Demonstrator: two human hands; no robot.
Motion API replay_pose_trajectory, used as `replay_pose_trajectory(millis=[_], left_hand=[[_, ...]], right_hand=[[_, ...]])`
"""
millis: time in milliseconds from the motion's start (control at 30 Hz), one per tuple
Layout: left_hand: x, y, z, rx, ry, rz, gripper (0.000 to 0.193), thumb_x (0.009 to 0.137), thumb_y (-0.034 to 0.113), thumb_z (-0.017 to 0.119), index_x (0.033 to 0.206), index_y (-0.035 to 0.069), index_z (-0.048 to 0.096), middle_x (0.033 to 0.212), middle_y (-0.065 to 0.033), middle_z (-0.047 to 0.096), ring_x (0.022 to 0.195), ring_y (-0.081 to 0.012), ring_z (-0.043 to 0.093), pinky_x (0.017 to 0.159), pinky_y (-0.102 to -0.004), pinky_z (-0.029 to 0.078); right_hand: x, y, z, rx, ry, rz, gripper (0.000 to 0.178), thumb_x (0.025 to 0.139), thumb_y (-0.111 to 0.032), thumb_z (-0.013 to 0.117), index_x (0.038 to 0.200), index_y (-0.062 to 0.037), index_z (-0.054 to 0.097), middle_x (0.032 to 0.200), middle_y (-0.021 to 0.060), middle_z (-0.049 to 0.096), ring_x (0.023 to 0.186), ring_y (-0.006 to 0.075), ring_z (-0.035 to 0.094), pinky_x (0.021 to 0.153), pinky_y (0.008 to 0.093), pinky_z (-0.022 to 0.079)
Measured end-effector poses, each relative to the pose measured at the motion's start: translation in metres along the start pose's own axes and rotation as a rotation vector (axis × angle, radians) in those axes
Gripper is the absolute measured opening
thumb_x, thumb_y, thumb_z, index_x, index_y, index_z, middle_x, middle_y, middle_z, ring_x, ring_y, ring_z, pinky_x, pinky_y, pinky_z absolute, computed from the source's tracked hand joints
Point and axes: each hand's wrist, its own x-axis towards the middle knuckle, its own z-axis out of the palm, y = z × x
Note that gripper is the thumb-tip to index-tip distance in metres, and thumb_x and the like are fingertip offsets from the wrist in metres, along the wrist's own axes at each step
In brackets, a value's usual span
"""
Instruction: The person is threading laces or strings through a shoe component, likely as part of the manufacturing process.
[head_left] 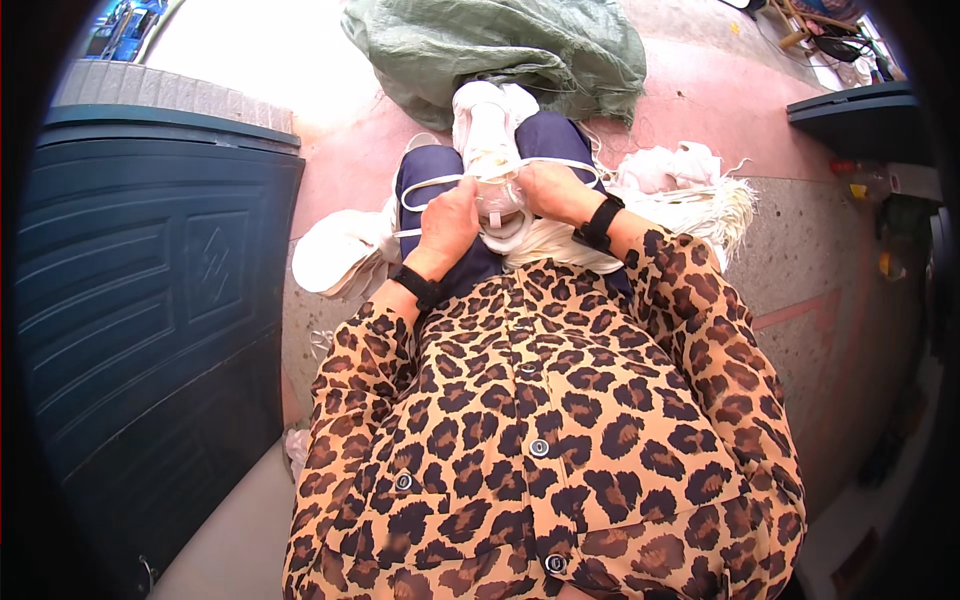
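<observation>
In the head view, see a white sneaker [488, 135] propped between the knees of dark blue trousers [428, 163], with its toe toward twelve o'clock and its collar [507, 240] toward six. Looks light, probably soft and yielding around the upper, likely firmer underneath, and hardly fragile. Best taken by the collar or heel at six o'clock, or steadied along either side at nine and three. Expect limp, pliable behaviour from the white shoelace [432, 181]; best pinched close to the upper to limit slack.

Reading outward from the collar, find the left hand [452, 215] just beside the sneaker at eight o'clock, closed on the shoelace, with a loop standing out toward nine. Find the right hand [555, 190] near two o'clock, curled in against the lacing and apparently pinching the lace too; cannot make out the exact contact.

Farther off, note a green woven sack [510, 50] at twelve, a stack of white pieces [335, 250] at eight, and a bundle of cream strands [735, 210] at three.
</observation>
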Motion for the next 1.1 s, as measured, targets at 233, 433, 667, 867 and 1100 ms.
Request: replay_pose_trajectory(millis=[233, 433, 667, 867, 1100], left_hand=[[0.002, 0.014, 0.009, 0.496, -0.044, 0.232, 0.006, 0.073, 0.009, 0.051, 0.078, 0.006, 0.053, 0.066, -0.0101, 0.057, 0.054, -0.0236, 0.061, 0.047, -0.0319, 0.05], [0.006, 0.011, 0.008, 0.521, -0.067, 0.276, 0.005, 0.075, 0.01, 0.05, 0.075, 0.006, 0.053, 0.066, -0.0094, 0.057, 0.055, -0.0209, 0.062, 0.045, -0.0287, 0.049], [0.001, -0.001, 0.004, 0.442, -0.065, 0.287, 0.008, 0.074, 0.007, 0.05, 0.081, 0.004, 0.05, 0.085, -0.0121, 0.053, 0.056, -0.0225, 0.06, 0.047, -0.0317, 0.048], [0.007, 0.017, -0.004, 0.239, 0.063, 0.285, 0.008, 0.072, 0.006, 0.052, 0.078, 0.002, 0.05, 0.091, -0.0137, 0.05, 0.059, -0.0273, 0.06, 0.049, -0.0343, 0.05], [0.035, 0.02, -0.044, -0.23, 0.337, 0.386, 0.014, 0.079, 0.011, 0.057, 0.074, -0.001, 0.05, 0.066, -0.0121, 0.052, 0.051, -0.0233, 0.052, 0.044, -0.0298, 0.041]], right_hand=[[-0.001, -0.017, 0.007, -0.191, 0.183, -0.096, 0.009, 0.064, -0.011, 0.056, 0.066, -0.0051, 0.063, 0.068, 0.0121, 0.06, 0.069, 0.0259, 0.058, 0.062, 0.0345, 0.047], [-0.012, -0.018, -0.005, -0.291, 0.295, -0.017, 0.009, 0.066, -0.012, 0.057, 0.067, -0.0052, 0.063, 0.069, 0.0091, 0.059, 0.077, 0.0253, 0.057, 0.063, 0.0354, 0.046], [-0.014, -0.007, 0.003, 0.075, 0.332, 0.033, 0.01, 0.069, -0.006, 0.052, 0.069, -0.0004, 0.059, 0.073, 0.016, 0.057, 0.075, 0.0316, 0.056, 0.067, 0.0389, 0.044], [-0.006, -0.003, 0.01, -0.195, 0.29, -0.182, 0.007, 0.066, -0.01, 0.055, 0.068, -0.0061, 0.06, 0.073, 0.0076, 0.058, 0.077, 0.0243, 0.055, 0.064, 0.0372, 0.043], [0.004, -0.012, -0.016, 0.26, 0.245, 0.054, 0.011, 0.072, -0.012, 0.055, 0.068, -0.0025, 0.061, 0.08, 0.0129, 0.055, 0.076, 0.0295, 0.053, 0.065, 0.0379, 0.042]])
